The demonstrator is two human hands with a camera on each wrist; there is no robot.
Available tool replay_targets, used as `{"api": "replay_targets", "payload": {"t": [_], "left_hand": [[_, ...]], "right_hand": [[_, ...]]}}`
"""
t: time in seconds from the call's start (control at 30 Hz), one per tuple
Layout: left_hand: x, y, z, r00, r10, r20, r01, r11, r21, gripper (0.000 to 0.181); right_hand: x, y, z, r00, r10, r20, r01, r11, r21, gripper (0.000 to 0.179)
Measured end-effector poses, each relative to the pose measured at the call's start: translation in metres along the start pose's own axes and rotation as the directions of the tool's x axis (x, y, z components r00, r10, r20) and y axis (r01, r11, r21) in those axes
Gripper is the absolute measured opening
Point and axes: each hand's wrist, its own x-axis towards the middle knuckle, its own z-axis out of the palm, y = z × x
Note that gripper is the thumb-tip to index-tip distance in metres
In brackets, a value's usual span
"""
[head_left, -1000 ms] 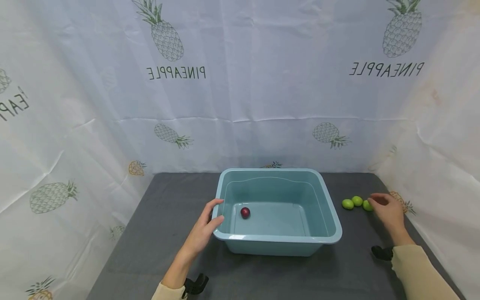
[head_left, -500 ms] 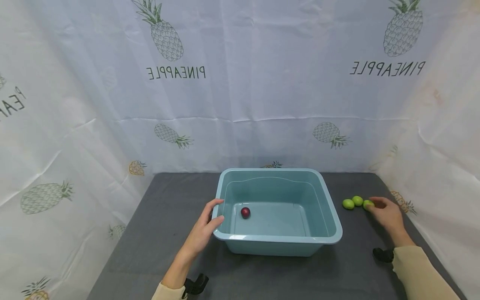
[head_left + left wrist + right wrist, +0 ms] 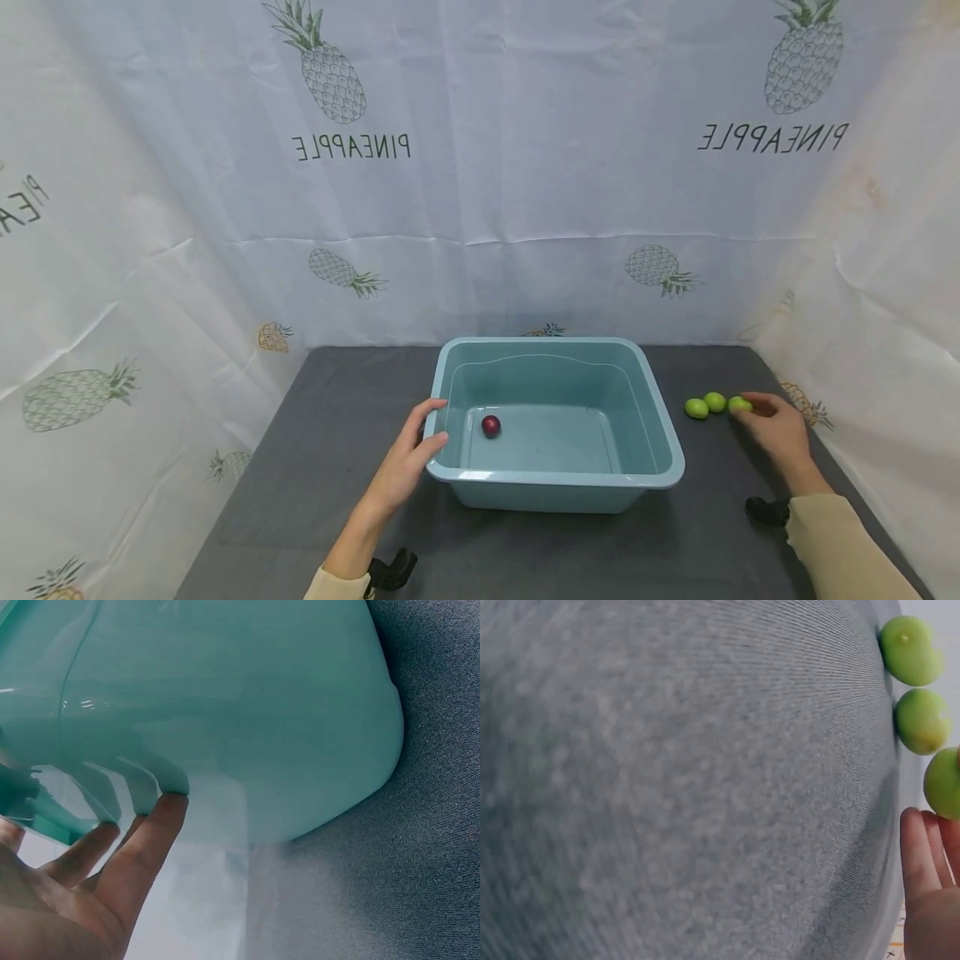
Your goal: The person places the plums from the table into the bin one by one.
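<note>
A light blue plastic basin [image 3: 555, 478] stands on the dark cloth, with one round dark red fruit [image 3: 491, 426] on its floor. My left hand [image 3: 401, 467] holds the basin's left rim, thumb and index finger over the edge; the left wrist view shows other fingers [image 3: 146, 847] against the outer wall. At the far right, my right hand [image 3: 776, 429] pinches a small smooth green fruit [image 3: 943, 784]. In the right wrist view this fruit sits slightly off the cloth. Beside it lie two more green fruits, a middle one [image 3: 715, 402] and a left one [image 3: 696, 408].
Dark grey cloth [image 3: 300, 483] covers the table. White curtains [image 3: 480, 183] printed with pineapples enclose the back and both sides. The right curtain hangs close to my right hand. Each wrist wears a black strap mount.
My right thumb and fingers have closed on the rightmost green fruit, which has risen and shifted slightly. The left hand and the basin have stayed put.
</note>
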Motion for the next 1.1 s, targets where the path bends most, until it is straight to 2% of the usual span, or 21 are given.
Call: {"api": "replay_targets", "payload": {"t": [0.13, 0.3, 0.47, 0.67, 0.83, 1.1], "left_hand": [[0.0, 0.0, 0.0, 1.0, -0.004, 0.002, 0.004, 1.0, -0.001, 0.045], [0.0, 0.0, 0.0, 1.0, -0.007, 0.002, 0.007, 1.0, -0.003, 0.045], [0.0, 0.0, 0.0, 1.0, -0.008, 0.004, 0.008, 1.0, 0.0, 0.045], [0.0, 0.001, -0.001, 1.0, -0.02, 0.001, 0.02, 1.0, 0.0, 0.044], [0.0, 0.001, -0.001, 1.0, -0.017, 0.003, 0.017, 1.0, -0.001, 0.045], [0.0, 0.001, -0.001, 1.0, -0.02, 0.001, 0.02, 1.0, -0.001, 0.045]], "right_hand": [[-0.002, -0.003, -0.003, 1.0, 0.009, -0.026, -0.008, 1.0, 0.03, 0.058], [-0.004, -0.008, -0.006, 0.999, -0.021, -0.037, 0.023, 0.997, 0.071, 0.055], [-0.006, -0.021, -0.011, 0.998, -0.034, -0.045, 0.039, 0.994, 0.103, 0.055], [-0.011, -0.04, -0.014, 0.995, -0.093, -0.033, 0.097, 0.986, 0.138, 0.052], [-0.014, -0.052, -0.015, 0.992, -0.124, -0.025, 0.127, 0.972, 0.196, 0.05], [-0.019, -0.069, -0.02, 0.984, -0.181, -0.004, 0.173, 0.935, 0.31, 0.045]]}}
